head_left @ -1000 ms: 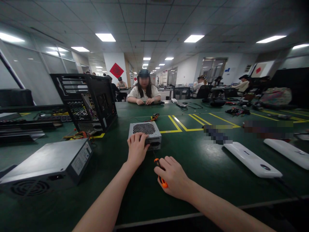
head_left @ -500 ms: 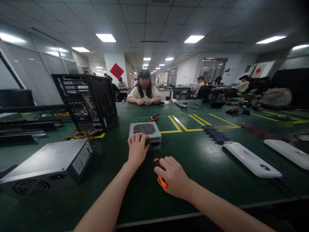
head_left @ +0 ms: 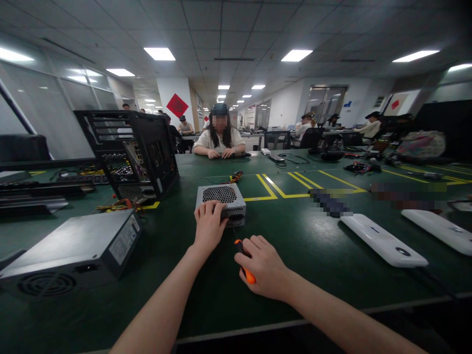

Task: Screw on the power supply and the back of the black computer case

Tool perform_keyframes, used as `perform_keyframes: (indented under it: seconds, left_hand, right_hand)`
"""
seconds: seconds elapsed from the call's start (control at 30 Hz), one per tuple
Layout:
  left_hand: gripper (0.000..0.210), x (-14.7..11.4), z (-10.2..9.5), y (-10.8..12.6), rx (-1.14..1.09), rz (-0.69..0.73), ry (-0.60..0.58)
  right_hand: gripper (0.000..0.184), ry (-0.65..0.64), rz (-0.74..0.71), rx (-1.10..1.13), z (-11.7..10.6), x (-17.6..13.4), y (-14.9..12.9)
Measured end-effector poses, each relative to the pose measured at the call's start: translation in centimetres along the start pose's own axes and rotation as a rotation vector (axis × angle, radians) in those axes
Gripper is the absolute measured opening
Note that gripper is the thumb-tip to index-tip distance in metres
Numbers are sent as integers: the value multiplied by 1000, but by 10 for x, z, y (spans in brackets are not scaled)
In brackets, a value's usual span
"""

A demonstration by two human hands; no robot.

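A small grey computer power supply [head_left: 220,195] with a perforated top sits on the green table before me. My left hand [head_left: 209,223] grips its near left part, fingers over the top edge and thumb against the near face. In my right hand [head_left: 261,265] is a screwdriver [head_left: 250,277] with an orange and black handle, the fingers wrapped round it. Its thin shaft points up and left at the lower near face of the power supply. Whether the tip sits in a screw is too small to tell.
To the left lies a larger power supply [head_left: 73,241], with an open black computer case [head_left: 136,152] behind it. White power banks [head_left: 383,240] lie on the right. Coloured cables [head_left: 236,176] sit behind the small unit. Across the table [head_left: 295,221] sits another person [head_left: 220,137].
The view has shifted very slightly. Both hands and the screwdriver keep nearly the same place against the small power supply.
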State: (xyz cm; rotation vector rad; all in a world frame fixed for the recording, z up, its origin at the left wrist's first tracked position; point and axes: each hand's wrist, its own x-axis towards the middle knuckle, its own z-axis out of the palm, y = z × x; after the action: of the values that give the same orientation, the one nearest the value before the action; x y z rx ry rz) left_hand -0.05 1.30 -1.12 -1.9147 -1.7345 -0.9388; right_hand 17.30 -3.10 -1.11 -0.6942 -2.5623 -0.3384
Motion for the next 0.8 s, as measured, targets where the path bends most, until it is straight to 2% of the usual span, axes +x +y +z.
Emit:
perform_keyframes:
  seconds: [0.2,0.3,0.47,0.73,0.8]
  left_hand:
    - [43,-1,1,2,19,9,-8]
    - [46,-2,3,5,46,11,-17]
    - [49,-3,7,7,85,19,0]
    - [46,-3,11,4,152,79,-4]
    - [46,-3,12,3,160,87,1]
  right_hand:
    - [24,76,105,75,3,-1,0]
    - [18,105,94,95,7,-2,1]
    - [7,88,21,1,5,-2,1]
    - [22,104,92,44,4,-1,0]
    - [21,103,96,67,5,-2,1]
